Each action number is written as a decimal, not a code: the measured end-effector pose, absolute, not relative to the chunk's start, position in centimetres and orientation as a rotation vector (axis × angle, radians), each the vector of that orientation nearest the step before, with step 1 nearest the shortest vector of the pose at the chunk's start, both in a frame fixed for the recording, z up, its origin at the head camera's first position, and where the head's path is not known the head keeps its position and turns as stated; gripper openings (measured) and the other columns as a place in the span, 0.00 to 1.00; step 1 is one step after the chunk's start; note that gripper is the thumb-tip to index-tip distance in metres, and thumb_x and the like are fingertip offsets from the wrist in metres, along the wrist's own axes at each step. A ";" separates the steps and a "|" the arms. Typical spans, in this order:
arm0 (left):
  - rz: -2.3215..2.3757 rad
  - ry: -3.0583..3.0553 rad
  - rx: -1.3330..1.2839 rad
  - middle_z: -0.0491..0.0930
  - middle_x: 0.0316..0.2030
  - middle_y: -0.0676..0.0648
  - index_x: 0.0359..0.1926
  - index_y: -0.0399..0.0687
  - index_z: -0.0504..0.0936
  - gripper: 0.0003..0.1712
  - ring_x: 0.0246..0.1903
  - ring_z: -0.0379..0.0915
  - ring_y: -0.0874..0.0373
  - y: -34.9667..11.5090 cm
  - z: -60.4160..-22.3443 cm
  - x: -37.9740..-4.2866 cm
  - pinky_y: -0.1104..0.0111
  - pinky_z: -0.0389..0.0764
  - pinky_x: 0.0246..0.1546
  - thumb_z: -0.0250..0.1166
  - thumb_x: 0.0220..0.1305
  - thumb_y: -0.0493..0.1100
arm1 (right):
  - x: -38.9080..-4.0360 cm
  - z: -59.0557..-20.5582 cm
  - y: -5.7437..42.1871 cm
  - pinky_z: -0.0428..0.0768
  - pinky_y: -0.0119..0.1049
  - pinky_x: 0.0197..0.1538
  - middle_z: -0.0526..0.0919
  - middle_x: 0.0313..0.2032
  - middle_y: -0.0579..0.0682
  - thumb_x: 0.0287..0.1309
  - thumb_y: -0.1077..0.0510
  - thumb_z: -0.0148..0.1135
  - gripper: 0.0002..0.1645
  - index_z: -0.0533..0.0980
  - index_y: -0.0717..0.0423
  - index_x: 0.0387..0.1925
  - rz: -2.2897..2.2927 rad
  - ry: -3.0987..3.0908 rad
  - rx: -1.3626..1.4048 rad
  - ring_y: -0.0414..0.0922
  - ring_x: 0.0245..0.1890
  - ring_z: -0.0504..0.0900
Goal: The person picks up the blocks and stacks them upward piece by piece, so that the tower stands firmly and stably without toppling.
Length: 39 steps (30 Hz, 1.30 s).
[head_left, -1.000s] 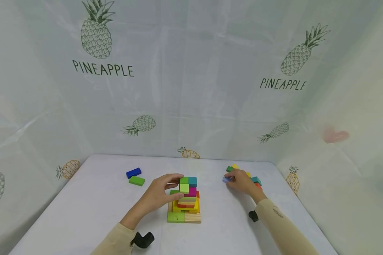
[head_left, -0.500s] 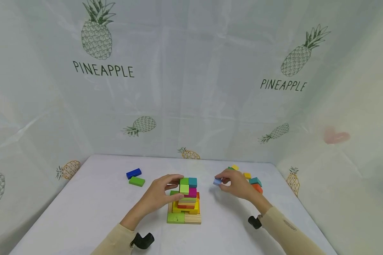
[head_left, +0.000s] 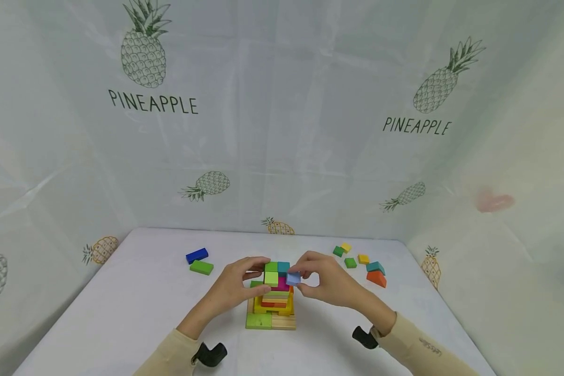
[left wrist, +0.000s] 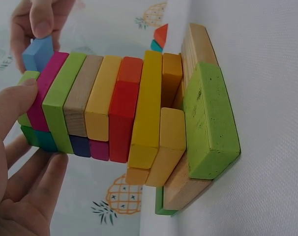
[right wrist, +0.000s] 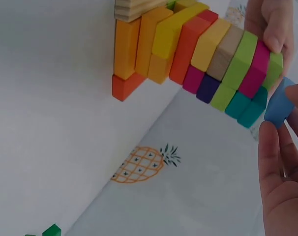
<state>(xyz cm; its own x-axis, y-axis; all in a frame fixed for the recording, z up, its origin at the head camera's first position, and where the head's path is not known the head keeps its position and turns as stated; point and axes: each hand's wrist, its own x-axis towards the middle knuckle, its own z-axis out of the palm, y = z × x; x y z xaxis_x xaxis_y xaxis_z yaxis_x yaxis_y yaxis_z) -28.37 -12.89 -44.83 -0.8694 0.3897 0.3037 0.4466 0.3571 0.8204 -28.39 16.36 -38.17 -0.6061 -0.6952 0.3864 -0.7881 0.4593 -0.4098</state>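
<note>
A tower of coloured wooden blocks point(head_left: 276, 294) stands on the table, on a green and plain-wood base. My left hand point(head_left: 235, 284) steadies its upper part from the left, thumb against the light green block point(left wrist: 24, 77) at the front and fingers behind. Between thumb and fingertips, my right hand point(head_left: 331, 279) pinches a light blue block point(head_left: 293, 279). In the right wrist view that block is right at the top end of the tower, beside the light green and teal blocks point(right wrist: 252, 108).
On the white table point(head_left: 145, 303), a blue block point(head_left: 197, 255) and a green block point(head_left: 201, 267) lie at the back left. At the back right are several small blocks, among them a yellow block point(head_left: 364, 259), a teal piece point(head_left: 375, 268) and an orange piece point(head_left: 376, 279).
My right hand has taken the light blue block from the back right and carried it left to the top of the tower. The left hand has stayed at the tower.
</note>
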 end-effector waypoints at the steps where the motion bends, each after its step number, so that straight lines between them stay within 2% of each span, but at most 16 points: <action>1: -1.566 -2.541 -0.789 0.79 0.65 0.54 0.73 0.59 0.75 0.39 0.64 0.80 0.57 -12.9 -44.8 -28.4 0.61 0.81 0.64 0.79 0.63 0.54 | -28.3 -38.3 16.1 0.86 0.31 0.46 0.84 0.45 0.40 0.61 0.63 0.75 0.18 0.87 0.49 0.53 0.845 -2.539 1.310 0.42 0.41 0.84; 6: -1.576 -2.544 -0.797 0.79 0.64 0.55 0.73 0.58 0.75 0.40 0.64 0.79 0.57 -12.9 -44.9 -28.4 0.62 0.80 0.65 0.79 0.63 0.55 | -28.2 -38.8 15.5 0.86 0.31 0.47 0.83 0.46 0.42 0.61 0.63 0.76 0.17 0.88 0.51 0.51 0.846 -2.527 1.296 0.40 0.42 0.83; 13: -1.567 -2.542 -0.801 0.80 0.64 0.54 0.73 0.53 0.75 0.40 0.63 0.80 0.57 -12.9 -44.8 -28.4 0.62 0.80 0.65 0.79 0.64 0.54 | -28.1 -39.2 15.1 0.87 0.33 0.49 0.82 0.48 0.42 0.62 0.64 0.76 0.13 0.89 0.52 0.48 0.856 -2.531 1.269 0.42 0.45 0.83; 21: -1.561 -2.548 -0.792 0.79 0.65 0.54 0.73 0.58 0.75 0.39 0.63 0.80 0.58 -13.0 -44.9 -28.5 0.63 0.80 0.64 0.78 0.64 0.55 | -28.2 -39.6 14.7 0.87 0.33 0.53 0.83 0.50 0.43 0.61 0.63 0.77 0.14 0.89 0.52 0.49 0.813 -2.489 1.288 0.41 0.49 0.82; 28: -1.555 -2.540 -0.802 0.79 0.65 0.54 0.73 0.54 0.75 0.40 0.63 0.80 0.57 -13.0 -45.0 -28.6 0.62 0.80 0.64 0.78 0.64 0.55 | -28.1 -39.8 14.6 0.88 0.36 0.51 0.83 0.49 0.44 0.62 0.62 0.77 0.14 0.89 0.52 0.49 0.815 -2.463 1.291 0.41 0.48 0.82; 33: -1.552 -2.535 -0.809 0.80 0.65 0.54 0.73 0.53 0.75 0.40 0.63 0.80 0.58 -12.9 -45.0 -28.6 0.63 0.81 0.64 0.78 0.64 0.55 | -28.1 -39.7 15.0 0.89 0.37 0.50 0.84 0.50 0.46 0.63 0.62 0.76 0.16 0.87 0.52 0.53 0.853 -2.455 1.273 0.45 0.47 0.85; 39: -1.546 -2.546 -0.792 0.79 0.65 0.54 0.73 0.56 0.75 0.40 0.63 0.80 0.58 -12.9 -45.0 -28.5 0.63 0.81 0.64 0.79 0.63 0.55 | -29.7 -39.8 18.0 0.89 0.37 0.48 0.85 0.51 0.42 0.63 0.62 0.76 0.24 0.83 0.51 0.61 0.837 -2.430 1.179 0.40 0.47 0.85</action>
